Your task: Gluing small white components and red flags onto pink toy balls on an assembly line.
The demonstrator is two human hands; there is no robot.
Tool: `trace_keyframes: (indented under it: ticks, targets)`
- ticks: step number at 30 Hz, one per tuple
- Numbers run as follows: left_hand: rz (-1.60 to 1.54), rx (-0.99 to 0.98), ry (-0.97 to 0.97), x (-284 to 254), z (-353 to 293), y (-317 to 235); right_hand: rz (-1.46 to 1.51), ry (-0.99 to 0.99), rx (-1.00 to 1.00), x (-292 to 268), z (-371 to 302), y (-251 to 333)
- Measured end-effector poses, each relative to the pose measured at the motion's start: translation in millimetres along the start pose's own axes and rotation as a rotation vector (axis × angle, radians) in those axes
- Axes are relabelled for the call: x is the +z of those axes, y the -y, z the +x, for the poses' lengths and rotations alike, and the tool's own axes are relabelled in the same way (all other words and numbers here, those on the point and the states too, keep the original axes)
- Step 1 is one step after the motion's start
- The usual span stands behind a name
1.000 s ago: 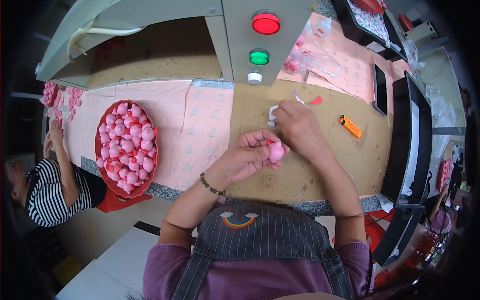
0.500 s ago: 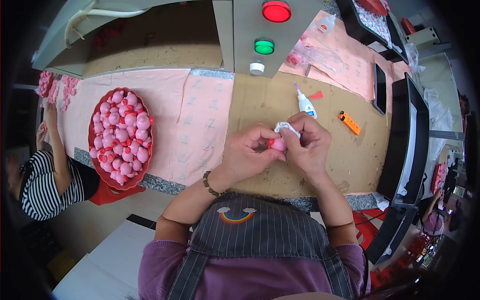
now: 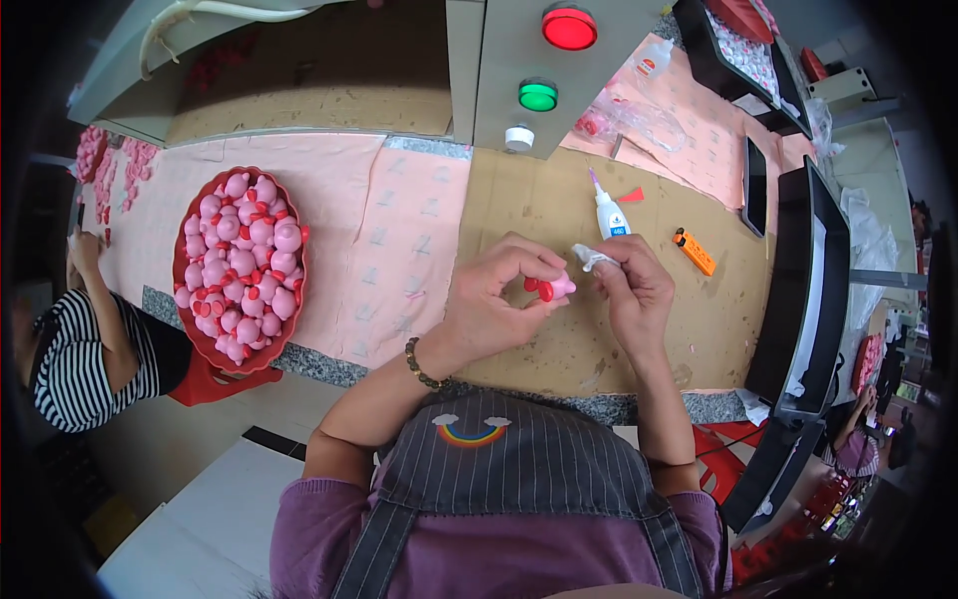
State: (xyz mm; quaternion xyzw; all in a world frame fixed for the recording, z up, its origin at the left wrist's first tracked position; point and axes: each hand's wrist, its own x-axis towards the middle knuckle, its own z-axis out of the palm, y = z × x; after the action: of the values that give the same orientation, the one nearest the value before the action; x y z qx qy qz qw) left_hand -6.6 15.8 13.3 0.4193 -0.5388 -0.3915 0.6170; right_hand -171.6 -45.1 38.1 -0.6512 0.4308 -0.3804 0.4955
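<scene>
Between the thumb and fingers of my left hand (image 3: 502,299) is a small pink figurine (image 3: 562,287) with red parts on its left side. My right hand (image 3: 639,295) pinches a crumpled white tissue (image 3: 593,258), a short gap away from the figurine. Both hands are over the brown cardboard (image 3: 519,210) on the bench. Just beyond the right hand lies a white glue bottle (image 3: 612,216) with a purple tip, and beside it a small red piece (image 3: 631,195). To the left, a red scalloped basin (image 3: 179,255) is heaped with similar pink and red figurines (image 3: 242,262).
An orange lighter (image 3: 696,252) and a dark phone (image 3: 754,187) lie to the right, near a black tray (image 3: 838,270). A grey machine housing (image 3: 499,60) with red and green lights stands at the back. At far left a person in stripes (image 3: 85,349) works.
My right hand has drawn the tissue away to the right, off the figurine. More of the figurine now shows in my left hand. The whole view has shifted slightly.
</scene>
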Motion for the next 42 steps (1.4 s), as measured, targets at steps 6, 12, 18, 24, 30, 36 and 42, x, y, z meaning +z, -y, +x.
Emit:
trace_keyframes:
  ticks: [6, 12, 18, 24, 30, 36, 42]
  targets:
    - [-0.022, 0.022, -0.032, -3.8, 4.1, 4.7, -0.094, 0.297, -0.029, -10.6, -19.5, 10.4]
    - [-0.046, 0.011, -0.026, -3.4, 3.5, 6.7, -0.274, 0.437, -0.201, -3.2, -21.5, 10.1]
    - [-0.057, 0.009, -0.014, -4.0, 4.3, 8.9, -0.735, 0.126, -0.337, 26.3, -16.0, -5.3]
    - [-0.235, -0.135, 0.041, -6.2, 4.1, 3.1, -0.649, 0.157, -0.259, 19.3, -16.9, -9.5]
    - [-0.351, -0.248, 0.122, -7.6, 3.8, 6.2, -0.16, 0.025, 0.06, 6.2, -18.6, -13.3]
    - [-0.647, -0.459, 0.108, -2.1, 1.1, 10.5, 0.258, 0.085, 0.036, 3.1, -15.1, 1.4]
    - [-0.837, -0.531, 0.147, -2.8, -1.6, 16.8, 0.169, 0.24, 0.263, -2.1, -10.4, 0.1]
